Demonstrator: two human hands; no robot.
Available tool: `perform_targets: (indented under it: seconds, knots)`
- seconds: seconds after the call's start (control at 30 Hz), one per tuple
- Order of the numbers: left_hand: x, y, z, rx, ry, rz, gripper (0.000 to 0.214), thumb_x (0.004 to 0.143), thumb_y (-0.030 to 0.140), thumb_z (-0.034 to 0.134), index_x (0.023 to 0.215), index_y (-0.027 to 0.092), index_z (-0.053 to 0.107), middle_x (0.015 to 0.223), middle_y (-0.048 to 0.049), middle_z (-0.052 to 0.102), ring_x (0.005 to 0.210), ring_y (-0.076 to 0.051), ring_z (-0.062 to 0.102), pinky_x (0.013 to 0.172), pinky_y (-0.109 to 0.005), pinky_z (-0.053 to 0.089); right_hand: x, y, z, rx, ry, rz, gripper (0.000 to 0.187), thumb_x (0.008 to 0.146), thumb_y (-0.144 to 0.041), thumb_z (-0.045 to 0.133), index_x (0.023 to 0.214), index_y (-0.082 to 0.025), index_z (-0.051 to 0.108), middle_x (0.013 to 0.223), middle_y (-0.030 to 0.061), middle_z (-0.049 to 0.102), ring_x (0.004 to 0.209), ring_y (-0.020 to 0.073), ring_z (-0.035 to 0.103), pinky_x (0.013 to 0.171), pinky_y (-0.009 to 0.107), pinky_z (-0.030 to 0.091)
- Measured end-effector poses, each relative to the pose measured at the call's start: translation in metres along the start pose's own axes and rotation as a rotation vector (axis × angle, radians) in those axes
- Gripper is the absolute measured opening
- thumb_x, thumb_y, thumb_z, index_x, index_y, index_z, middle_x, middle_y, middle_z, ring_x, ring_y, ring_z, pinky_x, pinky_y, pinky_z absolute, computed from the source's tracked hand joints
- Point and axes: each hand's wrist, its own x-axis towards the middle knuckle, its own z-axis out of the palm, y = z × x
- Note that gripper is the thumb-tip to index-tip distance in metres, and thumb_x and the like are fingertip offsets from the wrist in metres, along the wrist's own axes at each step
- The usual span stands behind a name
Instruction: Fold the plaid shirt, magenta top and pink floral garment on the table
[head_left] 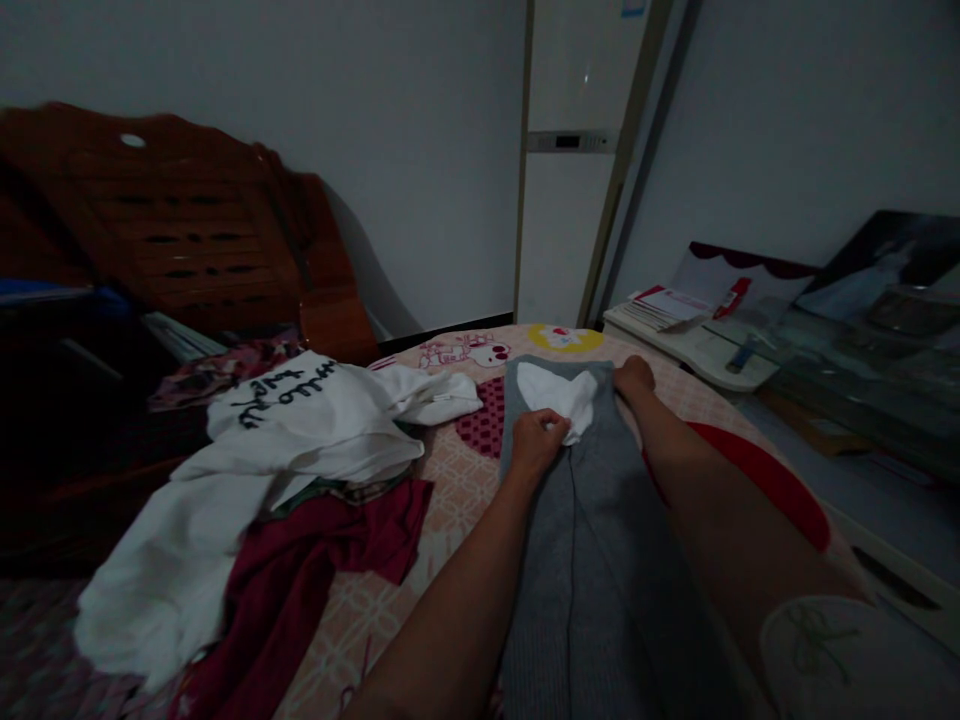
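Observation:
A grey knit garment (600,520) lies lengthwise before me on a round table with a patterned cloth (457,490). A dark line runs down its middle. At its far end a piece of white cloth (551,390) rests within the grey. My left hand (541,440) pinches the near edge of that white cloth, thumb and fingers together. At the garment's far right corner, my right hand (635,377) is closed with its fingers curled around the grey edge; the fingertips are partly hidden.
Left on the table lie a white garment with black lettering (315,420) and a dark red garment (300,570). Beyond stands a carved wooden chair (180,220). A tall white cabinet-like unit (566,230) stands behind the table. To the right is a glass-topped stand (840,370) with papers (667,305).

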Motion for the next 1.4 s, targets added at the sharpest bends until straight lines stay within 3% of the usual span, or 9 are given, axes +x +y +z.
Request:
perform_targets:
  seconds: [0.13,0.23,0.33,0.43,0.53,0.8,1.1,1.2,1.4]
  knots:
    - [0.001,0.000,0.000,0.092,0.007,-0.035,0.023,0.074,0.012,0.064,0.093,0.017,0.077,0.079,-0.0023,0.072,0.072,-0.016,0.063,0.076,-0.027,0.047,-0.011,0.010,0.000,0.007,0.032,0.128,0.027,0.089,-0.025,0.059,0.105,-0.007,0.070,0.101,0.0221,0.071,0.100,0.0288,0.068,0.076,0.030,0.053]
    - [0.003,-0.001,-0.002,0.065,0.047,0.018,0.036,0.079,0.016,0.064,0.113,0.016,0.072,0.089,-0.0045,0.072,0.078,-0.017,0.063,0.083,-0.030,0.048,-0.026,0.017,-0.002,0.105,-0.114,0.148,0.021,0.087,-0.025,0.060,0.086,-0.008,0.072,0.072,0.0154,0.071,0.072,0.0231,0.071,0.061,0.026,0.053]
    - [0.005,-0.004,-0.003,0.023,0.133,-0.004,0.041,0.087,0.023,0.057,0.127,0.014,0.065,0.083,-0.0042,0.068,0.076,-0.018,0.061,0.080,-0.030,0.048,-0.044,0.026,-0.005,0.228,-0.264,0.098,0.020,0.086,-0.019,0.057,0.074,-0.010,0.070,0.055,0.0088,0.065,0.049,0.0169,0.063,0.051,0.024,0.049]
    - [0.007,-0.006,-0.004,0.010,0.157,-0.039,0.040,0.090,0.023,0.051,0.127,0.013,0.064,0.074,-0.0024,0.062,0.072,-0.018,0.059,0.076,-0.030,0.048,-0.058,0.034,-0.007,0.221,-0.261,-0.015,0.018,0.081,-0.014,0.057,0.069,-0.011,0.070,0.049,0.0047,0.063,0.044,0.0137,0.060,0.050,0.021,0.047]
    - [0.007,-0.009,-0.004,-0.008,0.133,-0.007,0.042,0.089,0.022,0.051,0.128,0.014,0.063,0.076,-0.0023,0.063,0.075,-0.018,0.059,0.079,-0.030,0.048,-0.065,0.036,-0.008,0.155,-0.191,-0.054,0.015,0.078,-0.013,0.058,0.077,-0.012,0.073,0.055,0.0044,0.066,0.049,0.0143,0.063,0.052,0.021,0.046]
    - [0.010,-0.015,-0.001,-0.007,0.066,0.006,0.058,0.075,0.010,0.055,0.133,0.012,0.061,0.087,-0.0056,0.069,0.082,-0.021,0.063,0.084,-0.033,0.049,-0.076,0.020,0.000,-0.211,0.005,-0.191,0.022,0.083,-0.028,0.063,0.099,-0.017,0.072,0.107,0.0123,0.073,0.103,0.0240,0.067,0.080,0.027,0.049]
    - [0.008,-0.009,-0.004,-0.017,0.062,0.007,0.059,0.073,0.009,0.058,0.131,0.015,0.064,0.081,-0.0028,0.067,0.076,-0.018,0.059,0.082,-0.031,0.049,-0.085,0.010,-0.001,-0.446,-0.063,-0.404,0.025,0.088,-0.020,0.056,0.106,-0.012,0.071,0.113,0.0190,0.071,0.108,0.0278,0.065,0.087,0.031,0.047]
    - [0.009,-0.009,-0.005,-0.026,0.048,-0.001,0.060,0.073,0.009,0.057,0.132,0.015,0.064,0.068,0.0013,0.059,0.063,-0.015,0.052,0.073,-0.029,0.048,-0.078,0.013,-0.005,-0.348,-0.023,-0.329,0.024,0.084,-0.023,0.060,0.102,-0.013,0.073,0.110,0.0172,0.073,0.106,0.0274,0.067,0.085,0.029,0.049]
    - [0.010,-0.014,-0.001,-0.062,0.047,0.019,0.055,0.072,0.008,0.057,0.125,0.017,0.069,0.067,0.0019,0.059,0.061,-0.013,0.050,0.070,-0.026,0.047,-0.066,0.038,-0.016,-0.148,0.053,0.110,0.032,0.081,-0.033,0.063,0.098,-0.008,0.075,0.104,0.0222,0.073,0.097,0.0309,0.070,0.072,0.032,0.053]
